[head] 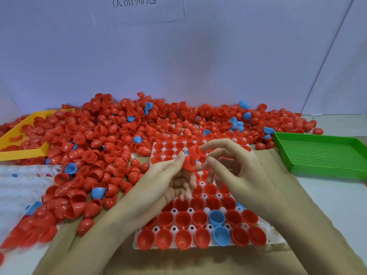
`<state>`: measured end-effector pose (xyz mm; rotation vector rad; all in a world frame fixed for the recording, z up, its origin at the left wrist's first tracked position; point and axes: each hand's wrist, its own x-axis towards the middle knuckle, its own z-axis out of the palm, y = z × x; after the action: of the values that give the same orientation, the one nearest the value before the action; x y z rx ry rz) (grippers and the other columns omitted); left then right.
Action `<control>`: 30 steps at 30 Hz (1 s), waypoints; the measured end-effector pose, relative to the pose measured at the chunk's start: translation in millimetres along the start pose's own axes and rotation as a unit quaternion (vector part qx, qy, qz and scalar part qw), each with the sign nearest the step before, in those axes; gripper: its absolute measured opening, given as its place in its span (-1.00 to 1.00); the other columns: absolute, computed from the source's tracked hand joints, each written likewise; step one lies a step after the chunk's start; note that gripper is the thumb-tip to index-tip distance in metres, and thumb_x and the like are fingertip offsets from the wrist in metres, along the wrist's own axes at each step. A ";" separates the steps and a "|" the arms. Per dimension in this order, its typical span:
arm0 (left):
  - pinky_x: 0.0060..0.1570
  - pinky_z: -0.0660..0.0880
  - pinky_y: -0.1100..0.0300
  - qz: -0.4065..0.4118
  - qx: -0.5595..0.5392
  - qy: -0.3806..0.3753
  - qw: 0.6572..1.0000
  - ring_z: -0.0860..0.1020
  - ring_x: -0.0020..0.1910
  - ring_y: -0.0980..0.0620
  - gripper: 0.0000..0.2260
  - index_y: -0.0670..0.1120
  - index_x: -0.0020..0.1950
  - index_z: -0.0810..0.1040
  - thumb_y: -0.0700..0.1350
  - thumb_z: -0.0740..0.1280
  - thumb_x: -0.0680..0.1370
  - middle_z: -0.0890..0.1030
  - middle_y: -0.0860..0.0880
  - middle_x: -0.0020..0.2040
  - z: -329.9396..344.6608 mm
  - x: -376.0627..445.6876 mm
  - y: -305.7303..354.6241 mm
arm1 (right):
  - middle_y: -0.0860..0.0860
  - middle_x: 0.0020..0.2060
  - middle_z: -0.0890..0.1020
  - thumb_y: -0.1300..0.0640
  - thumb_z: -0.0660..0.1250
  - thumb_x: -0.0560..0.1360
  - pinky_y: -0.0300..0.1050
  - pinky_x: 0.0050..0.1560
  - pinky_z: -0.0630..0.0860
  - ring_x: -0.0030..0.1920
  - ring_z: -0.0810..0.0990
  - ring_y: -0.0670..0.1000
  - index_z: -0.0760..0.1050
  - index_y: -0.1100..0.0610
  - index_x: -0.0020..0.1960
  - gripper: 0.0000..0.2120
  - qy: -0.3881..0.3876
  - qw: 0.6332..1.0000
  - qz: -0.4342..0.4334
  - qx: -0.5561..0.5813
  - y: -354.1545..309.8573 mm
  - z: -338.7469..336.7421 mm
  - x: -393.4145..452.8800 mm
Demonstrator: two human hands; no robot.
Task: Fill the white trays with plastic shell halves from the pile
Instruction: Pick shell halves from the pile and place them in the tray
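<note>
Two hands meet over a white tray [275, 238] in the head view, the only view given. That tray lies on brown cardboard [178, 262] in front of the person, and most of its visible cups hold red shell halves, open side up, with two blue halves [218, 225] near the front right. White pegs with holes stand between the cups.

The left hand [172, 175] is held palm up above the middle of the tray, its thumb and fingers pinching a red shell half [189, 160]; a second red half seems stacked just behind it, though blur makes that unsure. The right hand [232, 167] hovers beside it with fingers spread and loosely bent, its fingertips close to the held shell; whether they touch it cannot be told.

Behind and to the left of the tray spreads the pile [111, 135] of red halves with a few blue ones scattered through it. A yellow tray [23, 151] at the far left is partly buried and holds red halves. A green perforated tray [325, 155] sits at the right. Another white tray [21, 181] lies at the left edge, blurred, with shells spilling onto it.

A pale wall [178, 56] rises behind the pile, bearing a paper sheet [135, 4] with printed characters.
</note>
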<state>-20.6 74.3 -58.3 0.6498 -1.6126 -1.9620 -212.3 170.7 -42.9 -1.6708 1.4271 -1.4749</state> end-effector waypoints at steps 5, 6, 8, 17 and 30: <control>-0.33 0.53 0.22 -0.031 -0.020 -0.022 0.999 0.57 -0.35 0.00 -0.40 -0.13 0.01 0.71 0.41 0.27 0.61 0.62 -0.12 -0.24 0.0 1.5 -1.0 | -0.06 0.18 0.55 0.24 0.41 0.61 -0.24 -0.14 0.57 -0.01 0.63 0.00 0.58 0.02 0.27 -0.74 0.020 0.967 -0.140 -0.211 2.1 5.9 -1.7; -0.36 0.52 0.22 -0.039 -0.028 -0.026 0.999 0.55 -0.36 0.00 -0.40 -0.13 -0.03 0.70 0.41 0.27 0.60 0.60 -0.12 -0.26 0.8 1.2 -0.1 | -0.06 0.24 0.54 0.23 0.39 0.62 -0.26 -0.12 0.57 0.04 0.63 -0.01 0.60 0.05 0.25 -0.78 0.010 0.958 -0.163 -0.237 2.6 5.3 -1.1; -0.41 0.49 0.23 -0.047 -0.036 -0.027 0.998 0.53 -0.40 0.00 -0.42 -0.10 -0.11 0.69 0.42 0.27 0.60 0.57 -0.10 -0.30 2.7 0.1 2.0 | -0.07 0.29 0.57 0.20 0.32 0.65 -0.38 -0.01 0.51 0.17 0.62 -0.07 0.62 0.09 0.21 -0.82 -0.017 0.949 -0.186 -0.256 2.6 4.0 -1.5; -0.49 0.46 0.26 -0.052 -0.014 -0.051 0.997 0.51 -0.47 0.01 -0.36 -0.19 -0.08 0.67 0.35 0.14 0.67 0.55 -0.16 -0.32 0.0 -5.8 12.3 | -0.18 0.09 0.68 0.19 0.46 0.59 -0.36 0.10 0.49 0.11 0.56 -0.17 0.67 0.00 0.23 -0.76 -0.024 0.939 -0.175 -0.294 5.1 1.6 0.8; -0.49 0.47 0.25 0.011 0.016 0.072 0.997 0.53 -0.42 0.03 -0.50 -0.09 -0.15 0.71 0.27 0.22 0.62 0.57 -0.08 -0.30 -33.5 5.0 14.5 | -0.14 -0.16 0.66 0.25 0.50 0.55 -0.32 -0.27 0.46 -0.16 0.64 -0.04 0.70 -0.12 0.04 -0.74 -0.034 0.958 0.063 -0.279 3.6 -90.9 -97.7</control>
<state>-1.3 44.0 -50.2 0.7642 -1.5605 -1.8320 -284.3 282.0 -58.7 -1.8752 1.9964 -0.9810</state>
